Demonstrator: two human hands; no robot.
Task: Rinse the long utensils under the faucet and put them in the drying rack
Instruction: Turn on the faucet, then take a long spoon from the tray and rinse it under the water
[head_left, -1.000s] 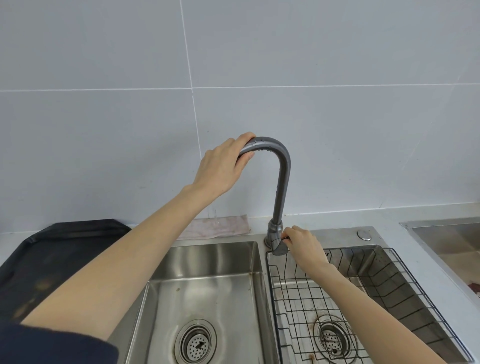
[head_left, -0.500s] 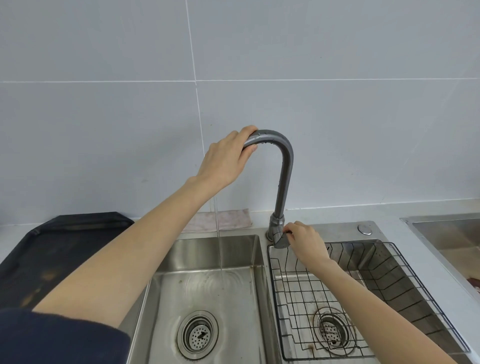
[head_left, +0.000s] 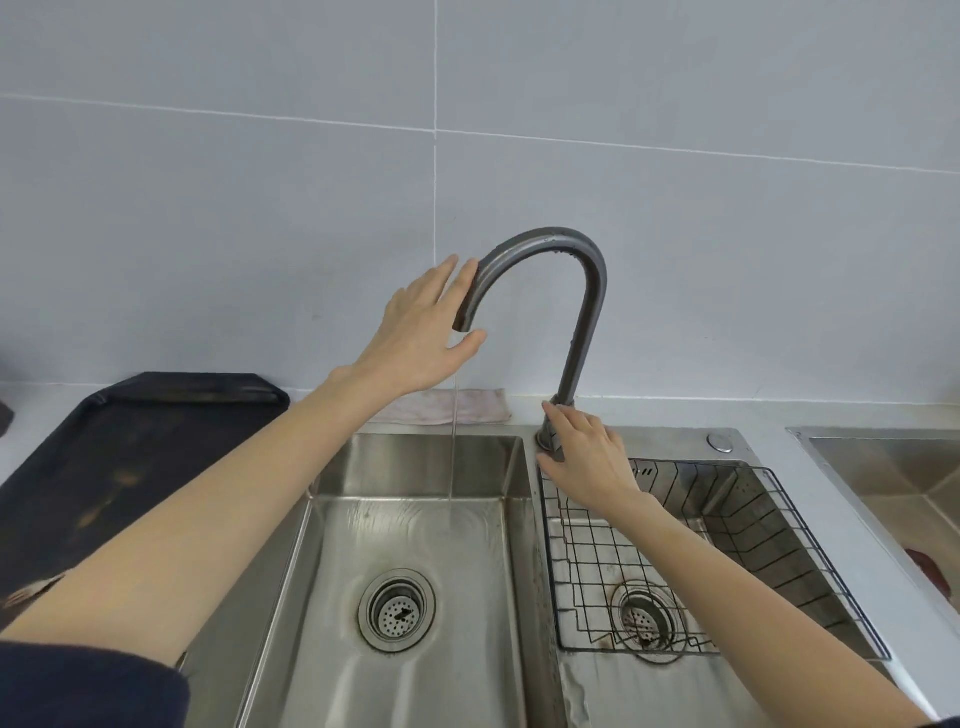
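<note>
Two hands at the faucet (head_left: 582, 312): left hand (head_left: 415, 338) beside the spout, fingers spread, holding nothing; right hand (head_left: 587, 457) fingers closed on the base lever. Rack (head_left: 779, 545) lies right. A utensil tip (head_left: 31, 592), probably, shows far left, nearer the left hand.

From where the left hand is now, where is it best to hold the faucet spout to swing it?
Grip the faucet spout on its down-curving end above the outlet, coming from the left: the left hand is open beside it, and that end is farthest from the pivoting base.
</note>
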